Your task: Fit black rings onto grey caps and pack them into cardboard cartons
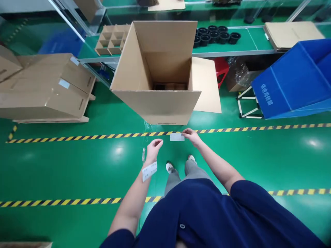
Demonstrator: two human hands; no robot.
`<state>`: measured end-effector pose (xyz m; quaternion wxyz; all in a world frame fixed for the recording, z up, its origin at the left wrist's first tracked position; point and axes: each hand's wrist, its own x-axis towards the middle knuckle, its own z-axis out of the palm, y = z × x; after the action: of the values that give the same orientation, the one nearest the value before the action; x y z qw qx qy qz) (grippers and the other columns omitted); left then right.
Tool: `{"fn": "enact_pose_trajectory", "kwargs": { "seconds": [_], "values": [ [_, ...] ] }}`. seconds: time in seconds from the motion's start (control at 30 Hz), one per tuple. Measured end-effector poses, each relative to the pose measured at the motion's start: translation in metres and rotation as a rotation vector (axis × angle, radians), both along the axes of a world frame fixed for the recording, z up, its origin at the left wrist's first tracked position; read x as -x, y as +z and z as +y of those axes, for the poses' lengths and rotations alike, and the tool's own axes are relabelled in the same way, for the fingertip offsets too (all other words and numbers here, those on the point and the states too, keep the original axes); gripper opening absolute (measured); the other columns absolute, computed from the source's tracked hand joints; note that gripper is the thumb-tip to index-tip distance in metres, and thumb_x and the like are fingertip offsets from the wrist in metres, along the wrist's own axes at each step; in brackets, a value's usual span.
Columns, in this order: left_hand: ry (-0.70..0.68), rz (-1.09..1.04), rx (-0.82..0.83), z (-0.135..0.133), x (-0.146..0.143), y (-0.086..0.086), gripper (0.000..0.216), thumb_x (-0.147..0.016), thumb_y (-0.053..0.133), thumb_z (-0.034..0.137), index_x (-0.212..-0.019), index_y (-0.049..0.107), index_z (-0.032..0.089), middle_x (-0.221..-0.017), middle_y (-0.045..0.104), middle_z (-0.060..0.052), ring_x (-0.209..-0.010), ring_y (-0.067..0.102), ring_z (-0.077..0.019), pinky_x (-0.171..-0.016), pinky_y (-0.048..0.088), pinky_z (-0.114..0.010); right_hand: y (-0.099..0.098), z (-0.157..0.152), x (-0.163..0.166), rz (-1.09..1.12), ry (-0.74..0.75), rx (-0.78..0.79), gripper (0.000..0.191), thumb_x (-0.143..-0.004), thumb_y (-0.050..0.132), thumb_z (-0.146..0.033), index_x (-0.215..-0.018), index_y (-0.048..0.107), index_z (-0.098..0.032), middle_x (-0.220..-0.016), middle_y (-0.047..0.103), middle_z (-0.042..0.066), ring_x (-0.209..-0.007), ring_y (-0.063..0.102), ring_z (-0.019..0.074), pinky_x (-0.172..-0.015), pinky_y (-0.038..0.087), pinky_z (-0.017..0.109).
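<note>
A white label (pixel 177 137) hangs by its right edge from my right hand (pixel 190 134), pinched between thumb and fingers. To its left, my left hand (pixel 154 148) is closed with thumb and fingertips together, and nothing shows between them. Around my left wrist lies a white printed label sheet (pixel 149 171). Both hands are in front of a tall open cardboard box (pixel 160 106), apart from it. The box's flaps stand up or hang outward, with one large flap (pixel 205 84) out to the right. Brown cardboard pieces show at the bottom inside.
Behind the box, a green shelf (pixel 248 41) carries black cups (pixel 213 35), a cardboard divider (pixel 113 39) and flat cardboard (pixel 292 32). Large cartons (pixel 49 89) sit on a pallet at left. A blue bin (pixel 289 82) and red stool (pixel 220 70) are at right. Striped tape (pixel 85 137) crosses the floor.
</note>
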<state>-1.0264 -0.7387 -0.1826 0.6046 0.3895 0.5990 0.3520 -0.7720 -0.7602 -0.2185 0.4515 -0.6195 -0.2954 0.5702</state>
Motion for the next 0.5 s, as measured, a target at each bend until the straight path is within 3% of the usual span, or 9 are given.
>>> {"fn": "enact_pose_trajectory", "kwargs": {
  "seconds": [0.1,0.23,0.5],
  "values": [
    [-0.094,-0.007,-0.034,0.026,-0.022,-0.01,0.036,-0.062,0.088,0.041,-0.085,0.076,0.016,-0.09,0.074,-0.008,-0.087,0.064,-0.02,-0.086,0.048,-0.032,0.002,-0.002,-0.006,-0.032,-0.068,-0.035,0.042,-0.061,0.078,-0.053,-0.082,0.061,-0.021,-0.076,0.063,0.0,-0.075,0.054,0.0158,-0.073,0.043,0.031],
    [-0.178,0.009,-0.059,0.049,-0.048,-0.033,0.029,-0.067,0.084,0.038,-0.084,0.074,0.017,-0.087,0.074,-0.007,-0.084,0.064,-0.0194,-0.084,0.048,-0.032,-0.01,0.009,-0.012,-0.046,-0.127,-0.08,0.043,-0.062,0.081,-0.055,-0.081,0.063,-0.021,-0.074,0.063,0.0,-0.074,0.053,0.0159,-0.072,0.042,0.031],
    [-0.266,-0.026,-0.095,0.084,-0.092,-0.106,0.029,-0.062,0.085,0.041,-0.071,0.069,0.019,-0.073,0.07,-0.003,-0.073,0.061,-0.017,-0.074,0.047,-0.03,-0.072,0.042,-0.043,-0.053,-0.099,-0.175,0.043,-0.07,0.079,-0.058,-0.083,0.065,-0.02,-0.074,0.062,0.001,-0.071,0.053,0.0154,-0.066,0.042,0.03]
  ]
}}
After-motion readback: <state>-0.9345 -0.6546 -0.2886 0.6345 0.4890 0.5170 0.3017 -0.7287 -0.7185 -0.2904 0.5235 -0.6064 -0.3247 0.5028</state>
